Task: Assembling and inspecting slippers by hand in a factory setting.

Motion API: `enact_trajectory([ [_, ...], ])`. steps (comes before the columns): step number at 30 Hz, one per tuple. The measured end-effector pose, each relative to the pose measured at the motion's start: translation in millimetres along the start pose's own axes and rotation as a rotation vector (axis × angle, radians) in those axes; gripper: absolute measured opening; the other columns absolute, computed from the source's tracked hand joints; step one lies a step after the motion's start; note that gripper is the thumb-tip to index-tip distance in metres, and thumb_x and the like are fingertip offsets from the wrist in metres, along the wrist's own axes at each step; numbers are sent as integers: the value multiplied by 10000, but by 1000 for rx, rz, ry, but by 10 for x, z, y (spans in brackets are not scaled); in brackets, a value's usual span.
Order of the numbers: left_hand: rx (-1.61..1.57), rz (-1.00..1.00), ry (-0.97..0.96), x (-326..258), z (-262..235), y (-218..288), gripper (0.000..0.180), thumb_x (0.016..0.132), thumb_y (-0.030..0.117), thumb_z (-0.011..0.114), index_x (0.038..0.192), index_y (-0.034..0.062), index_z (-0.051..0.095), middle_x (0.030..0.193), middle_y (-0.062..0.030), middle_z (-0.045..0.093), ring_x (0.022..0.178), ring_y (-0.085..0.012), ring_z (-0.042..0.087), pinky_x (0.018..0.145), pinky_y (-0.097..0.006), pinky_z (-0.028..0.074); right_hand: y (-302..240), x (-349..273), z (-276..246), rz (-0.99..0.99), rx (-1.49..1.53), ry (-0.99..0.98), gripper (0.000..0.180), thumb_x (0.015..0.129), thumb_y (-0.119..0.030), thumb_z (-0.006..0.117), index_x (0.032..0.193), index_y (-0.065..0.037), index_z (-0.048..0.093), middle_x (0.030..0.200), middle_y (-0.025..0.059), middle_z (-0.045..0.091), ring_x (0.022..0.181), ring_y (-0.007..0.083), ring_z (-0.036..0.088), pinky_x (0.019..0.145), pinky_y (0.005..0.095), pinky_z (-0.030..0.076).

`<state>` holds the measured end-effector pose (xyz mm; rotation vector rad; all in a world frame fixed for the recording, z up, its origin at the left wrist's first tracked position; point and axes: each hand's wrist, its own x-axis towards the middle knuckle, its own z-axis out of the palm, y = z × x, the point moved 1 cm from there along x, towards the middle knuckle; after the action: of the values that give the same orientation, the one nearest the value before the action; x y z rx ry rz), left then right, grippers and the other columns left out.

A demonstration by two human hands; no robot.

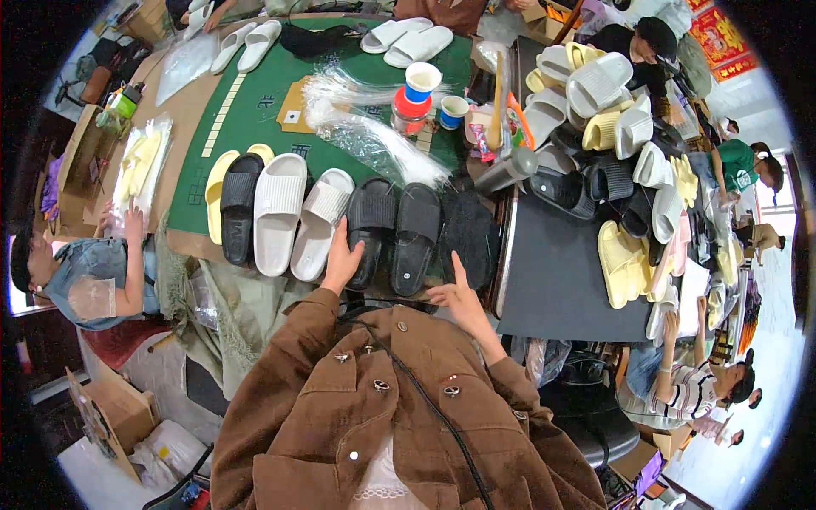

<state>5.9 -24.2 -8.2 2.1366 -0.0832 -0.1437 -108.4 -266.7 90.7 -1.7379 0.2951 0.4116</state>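
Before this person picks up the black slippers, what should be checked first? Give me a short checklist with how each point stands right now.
1. Left hand on the black slipper: ok, fingers rest on it.
2. Right hand free: ok, open, holding nothing.
3. Second black slipper beside the first: ok, side by side.
4. White slipper clear of the pair: not ok, it lies right against it.
5. Plastic bags off the slippers: cannot tell, their ends reach close.

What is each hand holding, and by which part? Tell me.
Nothing is gripped. The left hand rests open on the heel end of a black slipper; the right hand hovers open near the table edge.
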Motion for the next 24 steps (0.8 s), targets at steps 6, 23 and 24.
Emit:
enact_trajectory([
  [6,274,93,87,-169,64,-164,572,785,119,571,1293,-15,344,1293,-234,374,1202,-358,361,1014,-376,280,95,60,155,-139,-20,-33,214,929,-90,330,1109,0,402,920,146,640,770,199,630,691,304,503],
  [23,-552,-153,-237,-570,-60,996,151,867,100,534,917,-29,595,761,-46,588,673,-92,543,607,-230,443,-87,273,549,-260,-284,-12,173,910,-180,391,994,-45,460,766,247,582,743,431,560,629,491,418],
  [24,-541,-137,-212,-573,-47,990,144,866,98,532,892,-30,592,732,-32,588,663,-83,537,607,-229,441,-45,280,545,-257,-280,-21,174,910,-185,393,989,-45,460,765,244,582,740,433,560,625,492,416],
])
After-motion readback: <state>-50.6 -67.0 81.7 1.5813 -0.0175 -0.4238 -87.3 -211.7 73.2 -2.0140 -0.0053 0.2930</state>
